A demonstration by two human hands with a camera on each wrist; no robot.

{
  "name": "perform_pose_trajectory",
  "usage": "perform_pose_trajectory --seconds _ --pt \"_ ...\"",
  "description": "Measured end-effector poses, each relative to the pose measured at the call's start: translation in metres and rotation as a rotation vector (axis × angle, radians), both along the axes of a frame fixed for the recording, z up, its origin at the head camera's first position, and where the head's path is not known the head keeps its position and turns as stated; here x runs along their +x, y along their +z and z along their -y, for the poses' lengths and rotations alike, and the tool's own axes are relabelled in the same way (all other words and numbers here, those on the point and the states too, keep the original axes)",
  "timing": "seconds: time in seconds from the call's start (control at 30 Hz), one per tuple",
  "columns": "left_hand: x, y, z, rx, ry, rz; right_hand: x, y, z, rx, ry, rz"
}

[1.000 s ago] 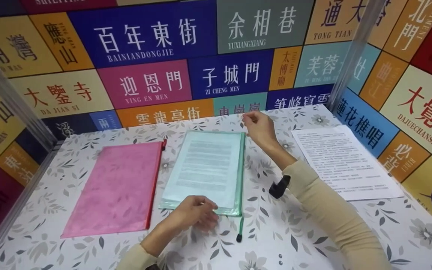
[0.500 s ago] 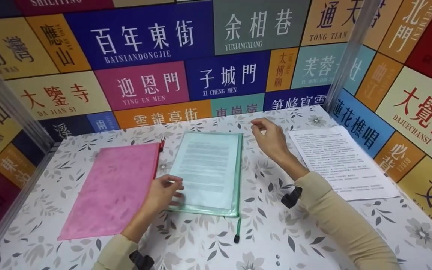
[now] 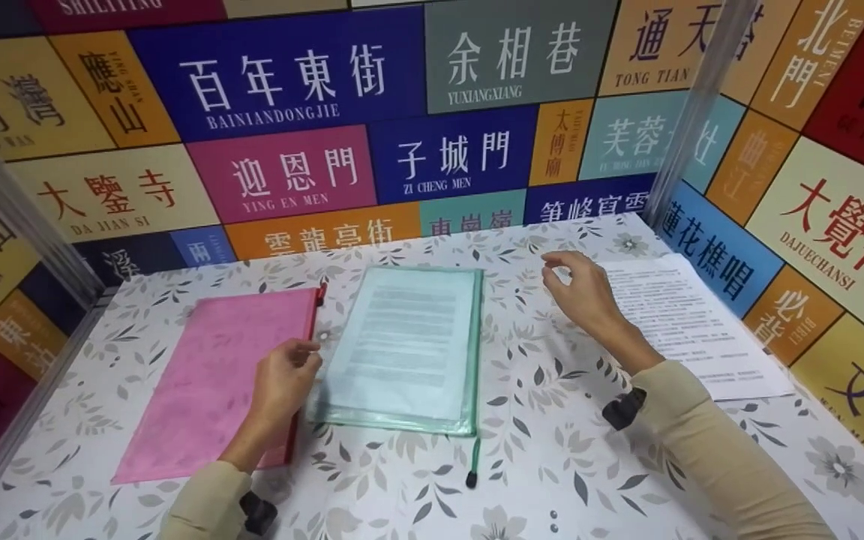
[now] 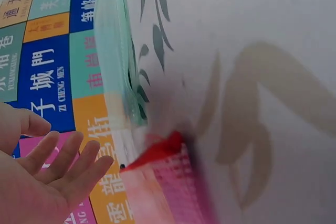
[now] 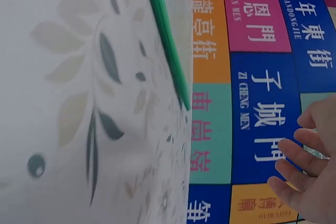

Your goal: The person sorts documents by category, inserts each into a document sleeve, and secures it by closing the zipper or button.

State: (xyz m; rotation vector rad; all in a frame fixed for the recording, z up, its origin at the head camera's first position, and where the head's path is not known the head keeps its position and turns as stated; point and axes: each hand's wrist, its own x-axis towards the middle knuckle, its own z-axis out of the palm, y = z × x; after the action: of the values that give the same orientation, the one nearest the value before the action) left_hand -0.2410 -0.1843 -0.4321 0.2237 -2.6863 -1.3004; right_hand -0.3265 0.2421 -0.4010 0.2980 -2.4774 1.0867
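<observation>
In the head view a green zip file bag [image 3: 402, 345] lies mid-table with printed sheets inside, its green zip pull [image 3: 473, 465] hanging off the lower right corner. To its left is a pink zip file bag [image 3: 207, 375] with a red zip edge. My left hand [image 3: 286, 379] hovers over the pink bag's right side, holding nothing; its fingers are loosely bent, also in the left wrist view. Between the green bag and the printed paper stack [image 3: 702, 330], my right hand [image 3: 582, 292] is raised with relaxed fingers and holds nothing.
The table [image 3: 537, 450] wears a white cloth with grey leaves and flowers. Walls of coloured signs [image 3: 477, 52] close in the back and sides, with clear upright posts at the corners.
My left hand has moved left from the green bag's lower edge to over the pink bag. My right hand has moved right, away from the green bag. Both bags stay in place.
</observation>
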Motion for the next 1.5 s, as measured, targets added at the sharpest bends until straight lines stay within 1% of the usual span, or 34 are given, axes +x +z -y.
perform_pose_trajectory --seconds 0.07,0.13,0.2,0.27,0.33,0.4,0.53,0.67,0.87,0.93,1.1,1.17,1.27,1.37,1.43,1.5 --pt "-0.001 -0.002 0.004 -0.042 -0.001 -0.005 0.001 -0.004 -0.008 0.014 0.006 -0.003" --pt "-0.002 -0.003 0.008 -0.115 -0.007 -0.014 0.001 -0.007 -0.017 0.034 0.014 0.006" --pt "-0.003 -0.005 0.013 -0.201 -0.009 -0.043 0.003 -0.009 -0.027 0.056 0.025 0.023" --pt "-0.004 -0.006 0.018 -0.266 -0.008 -0.067 0.005 -0.012 -0.038 0.078 0.033 0.040" --pt "-0.005 -0.008 0.024 -0.302 -0.004 -0.065 0.008 -0.014 -0.049 0.091 0.030 0.058" --pt "-0.007 -0.010 0.030 -0.317 -0.002 -0.031 0.011 -0.016 -0.059 0.099 0.020 0.067" --pt "-0.010 -0.013 0.043 -0.303 -0.010 0.079 0.014 -0.017 -0.082 0.097 -0.022 0.085" --pt "-0.013 -0.015 0.050 -0.295 -0.030 0.159 0.017 -0.017 -0.105 0.102 -0.071 0.115" --pt "-0.016 -0.012 0.049 -0.312 -0.049 0.242 0.022 -0.019 -0.134 0.085 -0.129 0.223" --pt "-0.016 -0.010 0.049 -0.303 -0.059 0.278 0.023 -0.020 -0.143 0.081 -0.148 0.258" --pt "-0.018 -0.007 0.050 -0.242 -0.093 0.433 0.020 -0.028 -0.164 0.083 -0.194 0.325" --pt "-0.020 -0.005 0.051 -0.215 -0.108 0.481 0.018 -0.032 -0.172 0.082 -0.210 0.346" --pt "-0.022 -0.002 0.052 -0.193 -0.131 0.500 0.017 -0.037 -0.184 0.074 -0.233 0.396" --pt "-0.024 0.001 0.054 -0.184 -0.148 0.510 0.017 -0.039 -0.193 0.064 -0.265 0.478" --pt "-0.026 0.002 0.054 -0.199 -0.152 0.510 0.017 -0.040 -0.198 0.057 -0.290 0.536" --pt "-0.028 0.003 0.055 -0.234 -0.159 0.507 0.017 -0.040 -0.201 0.058 -0.312 0.575"
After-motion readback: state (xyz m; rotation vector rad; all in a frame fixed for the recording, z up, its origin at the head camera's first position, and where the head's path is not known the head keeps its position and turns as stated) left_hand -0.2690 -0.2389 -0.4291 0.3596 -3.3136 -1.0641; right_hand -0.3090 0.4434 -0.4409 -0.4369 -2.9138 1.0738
